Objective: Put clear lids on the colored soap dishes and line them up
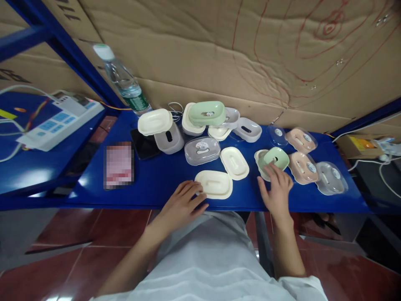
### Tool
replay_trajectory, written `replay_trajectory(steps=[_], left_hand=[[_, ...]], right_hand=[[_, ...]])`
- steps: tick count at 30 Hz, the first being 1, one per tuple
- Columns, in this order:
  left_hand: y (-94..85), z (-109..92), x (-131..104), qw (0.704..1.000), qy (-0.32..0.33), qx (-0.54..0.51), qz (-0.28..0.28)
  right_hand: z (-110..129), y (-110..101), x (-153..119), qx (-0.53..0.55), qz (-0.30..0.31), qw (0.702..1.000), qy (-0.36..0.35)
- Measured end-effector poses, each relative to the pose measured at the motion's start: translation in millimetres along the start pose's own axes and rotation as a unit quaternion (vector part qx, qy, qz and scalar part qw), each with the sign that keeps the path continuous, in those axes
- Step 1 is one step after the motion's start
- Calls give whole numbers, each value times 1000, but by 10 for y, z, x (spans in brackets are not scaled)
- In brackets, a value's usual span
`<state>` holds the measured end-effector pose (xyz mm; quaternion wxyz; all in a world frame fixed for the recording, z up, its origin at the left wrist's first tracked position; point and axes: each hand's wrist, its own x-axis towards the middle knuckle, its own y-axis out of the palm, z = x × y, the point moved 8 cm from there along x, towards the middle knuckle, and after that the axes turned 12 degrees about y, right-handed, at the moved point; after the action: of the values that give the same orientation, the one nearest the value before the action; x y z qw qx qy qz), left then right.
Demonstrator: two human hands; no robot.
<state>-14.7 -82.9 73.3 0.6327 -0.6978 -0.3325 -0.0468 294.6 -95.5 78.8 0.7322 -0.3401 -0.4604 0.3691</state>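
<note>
My left hand (184, 202) lies at the table's front edge, fingers stretched and apart, fingertips at the left end of a cream oval tray (214, 184). A smaller cream tray (234, 163) lies just behind it. My right hand (277, 188) reaches over a green soap dish (281, 154) with a slot in its bottom. Its thumb is apart from its fingers, and the fingertips are at the dish's near side; whether they touch it I cannot tell. Under the green dish shows a cream piece (259, 158). A clear-lidded soap box (203, 149) stands behind the cream trays.
Peach lidded boxes (301, 167) and a grey lidded box (330, 177) stand at right. At the back are stacked green (205, 113), cream (155, 122) and grey dishes (248, 129). A water bottle (123, 81), dark phone (144, 144) and power strip (62, 125) are left.
</note>
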Motion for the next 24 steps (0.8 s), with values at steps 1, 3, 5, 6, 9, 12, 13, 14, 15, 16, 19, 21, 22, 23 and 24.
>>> replay_trajectory(steps=[1,3,5,6,9,12,13,14,15,16,19,21,22,23,24], left_hand=[[-28,-15,-52,1000,-5,4,-4],[-68,-37,-155,1000,-17,7,-14],[-80,-53,-236,999,-22,1,-25],[-73,-59,-261,999,-21,-4,-27],[-24,-59,-278,999,-15,-22,-31],[-6,-9,-255,998,-29,-16,-60],[-13,9,-250,996,-33,-10,-76],[-23,24,-248,995,-37,-3,-92],[-34,36,-248,994,-39,4,-105],[-42,44,-249,993,-41,9,-113],[-32,57,-240,994,-43,19,-101],[-18,44,-222,996,-34,19,-80],[-16,34,-213,997,-29,19,-74],[-21,24,-205,997,-22,20,-73],[-29,15,-201,997,-17,20,-76]], right_hand=[[-106,12,58,-23,-15,999,19],[-242,66,151,-34,-16,999,35],[-250,97,195,-7,-8,1000,26],[-207,82,191,19,-11,1000,17],[70,-11,52,98,-20,995,-27],[505,45,-247,144,80,979,-119],[637,83,-364,160,124,968,-150],[747,117,-474,176,164,954,-176],[828,143,-564,190,194,943,-194],[879,163,-629,197,213,935,-205],[896,208,-691,188,232,932,-206],[845,211,-657,180,221,940,-188],[826,208,-641,181,216,942,-181],[816,206,-633,184,214,943,-176],[820,211,-636,188,217,942,-175]])
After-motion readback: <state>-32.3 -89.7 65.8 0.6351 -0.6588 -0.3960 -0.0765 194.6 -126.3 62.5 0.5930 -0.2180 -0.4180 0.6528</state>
